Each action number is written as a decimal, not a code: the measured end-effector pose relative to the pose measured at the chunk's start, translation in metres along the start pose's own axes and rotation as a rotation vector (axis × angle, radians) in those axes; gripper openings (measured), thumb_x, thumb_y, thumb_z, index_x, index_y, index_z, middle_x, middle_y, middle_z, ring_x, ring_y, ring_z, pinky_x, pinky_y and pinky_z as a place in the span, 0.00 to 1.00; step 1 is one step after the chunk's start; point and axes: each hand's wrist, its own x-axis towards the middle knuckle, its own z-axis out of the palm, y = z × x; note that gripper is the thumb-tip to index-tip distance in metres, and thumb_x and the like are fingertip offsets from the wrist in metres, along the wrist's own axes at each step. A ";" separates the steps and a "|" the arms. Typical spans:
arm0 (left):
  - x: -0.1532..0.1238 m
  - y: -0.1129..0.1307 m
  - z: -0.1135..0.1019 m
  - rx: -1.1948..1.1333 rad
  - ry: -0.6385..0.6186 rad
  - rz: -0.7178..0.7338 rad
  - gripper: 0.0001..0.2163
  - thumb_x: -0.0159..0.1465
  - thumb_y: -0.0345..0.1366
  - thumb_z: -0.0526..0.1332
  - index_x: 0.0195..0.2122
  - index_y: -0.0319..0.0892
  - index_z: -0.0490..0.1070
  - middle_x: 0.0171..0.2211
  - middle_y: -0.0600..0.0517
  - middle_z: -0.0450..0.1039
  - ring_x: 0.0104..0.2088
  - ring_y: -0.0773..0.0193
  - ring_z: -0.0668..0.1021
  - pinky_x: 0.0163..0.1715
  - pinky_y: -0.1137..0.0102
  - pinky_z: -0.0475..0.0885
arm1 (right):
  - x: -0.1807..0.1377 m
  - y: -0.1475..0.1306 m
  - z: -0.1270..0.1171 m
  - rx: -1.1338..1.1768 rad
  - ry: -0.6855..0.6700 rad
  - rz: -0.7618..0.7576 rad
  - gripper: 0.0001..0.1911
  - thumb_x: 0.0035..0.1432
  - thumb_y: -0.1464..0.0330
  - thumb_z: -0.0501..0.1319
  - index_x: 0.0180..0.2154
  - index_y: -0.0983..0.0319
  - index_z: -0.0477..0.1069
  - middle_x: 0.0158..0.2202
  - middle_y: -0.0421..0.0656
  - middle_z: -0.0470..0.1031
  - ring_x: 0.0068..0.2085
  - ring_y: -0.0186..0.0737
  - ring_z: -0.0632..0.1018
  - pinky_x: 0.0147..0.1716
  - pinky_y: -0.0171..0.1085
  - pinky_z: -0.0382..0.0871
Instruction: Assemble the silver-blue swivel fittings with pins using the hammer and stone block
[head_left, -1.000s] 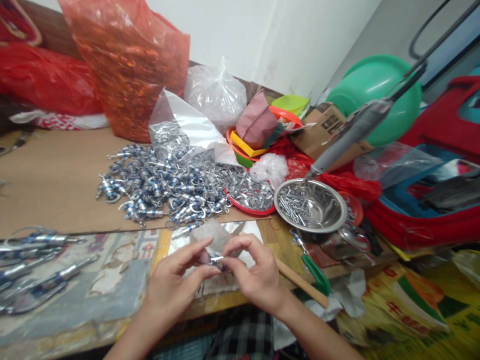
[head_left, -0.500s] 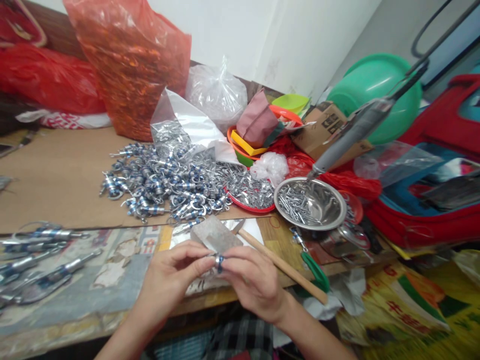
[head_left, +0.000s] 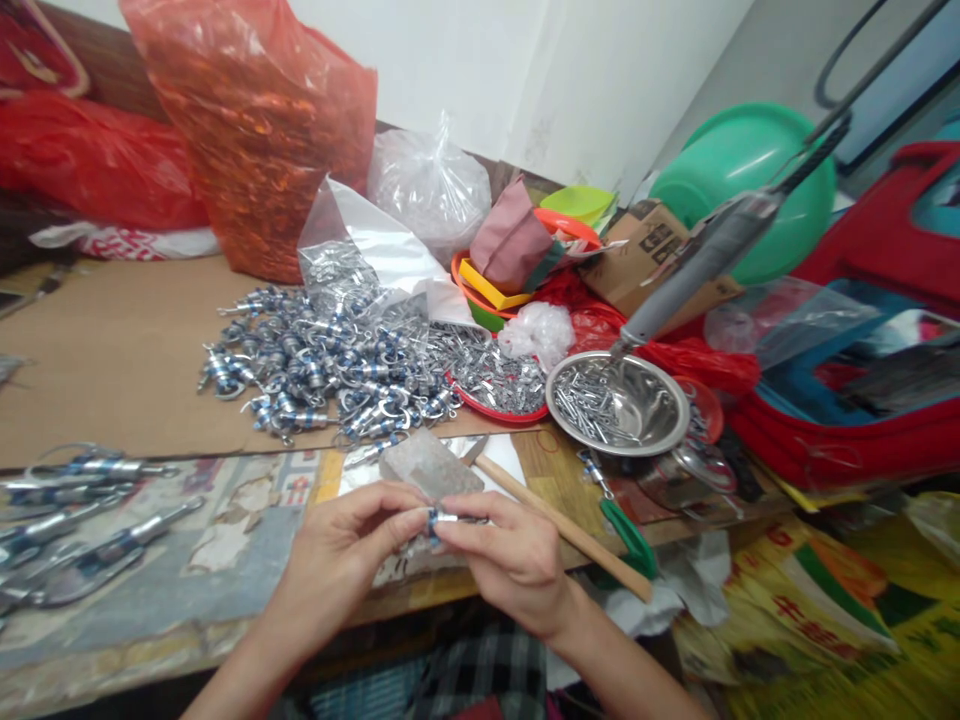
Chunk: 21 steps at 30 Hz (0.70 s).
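Between my two hands is a small silvery metal fitting with a blue band [head_left: 433, 520]. My left hand [head_left: 337, 550] pinches its left end between thumb and fingertips. The fingers of my right hand [head_left: 517, 560] close on its right part, where a thin shiny shaft shows. Fingertips hide much of the piece. Just behind the hands a grey metal block [head_left: 431, 465] rests on white paper, beside a hammer with a wooden handle [head_left: 570, 530]. Further back lies a heap of similar blue-banded metal fittings [head_left: 315, 360].
Right of the heap, a red tray [head_left: 499, 412] holds small metal pieces and a steel bowl [head_left: 667, 430] holds metal pins. A grey tool [head_left: 697, 265] hangs over the bowl. More fittings [head_left: 90, 535] lie at left. A large red bag [head_left: 255, 130] stands behind.
My right fingers have shifted on the fitting, and more of its shiny shaft shows between them. The left hand keeps its pinch in nearly the same place.
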 end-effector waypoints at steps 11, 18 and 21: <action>-0.006 -0.021 0.012 -0.479 0.089 -0.193 0.30 0.47 0.34 0.66 0.51 0.46 0.59 0.33 0.54 0.75 0.37 0.64 0.76 0.37 0.73 0.71 | 0.010 -0.001 0.011 0.231 0.044 0.419 0.05 0.45 0.73 0.65 0.29 0.61 0.77 0.28 0.44 0.76 0.29 0.35 0.77 0.29 0.31 0.71; 0.002 -0.020 0.007 -0.521 0.056 -0.242 0.31 0.50 0.35 0.64 0.54 0.45 0.53 0.29 0.55 0.73 0.32 0.64 0.76 0.34 0.72 0.72 | 0.063 0.088 -0.016 -0.688 -0.263 0.622 0.14 0.60 0.71 0.50 0.43 0.60 0.71 0.43 0.44 0.74 0.44 0.34 0.73 0.44 0.31 0.64; 0.004 -0.021 0.007 -0.510 0.017 -0.268 0.32 0.50 0.35 0.64 0.55 0.43 0.51 0.27 0.55 0.71 0.30 0.65 0.76 0.31 0.73 0.71 | 0.078 0.127 -0.020 -0.798 -0.372 0.696 0.11 0.54 0.73 0.55 0.37 0.64 0.74 0.37 0.51 0.76 0.42 0.44 0.74 0.41 0.38 0.65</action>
